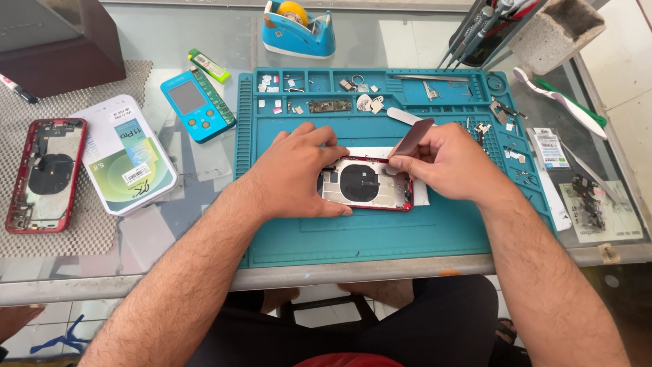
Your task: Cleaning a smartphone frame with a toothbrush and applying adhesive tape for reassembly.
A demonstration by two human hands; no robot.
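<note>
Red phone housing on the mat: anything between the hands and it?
Nothing visible. The left hand rests directly on the red phone housing, pinning its left end. The right hand holds a thin flat card at the housing's upper right edge.

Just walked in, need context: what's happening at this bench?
A person is working on an opened red phone housing lying on a teal repair mat. The left hand presses down on the housing's left end, holding it flat. The right hand pinches a thin dark flat strip against the housing's upper right edge. A second red housing lies apart at the far left, with small parts in the mat's top trays.
</note>
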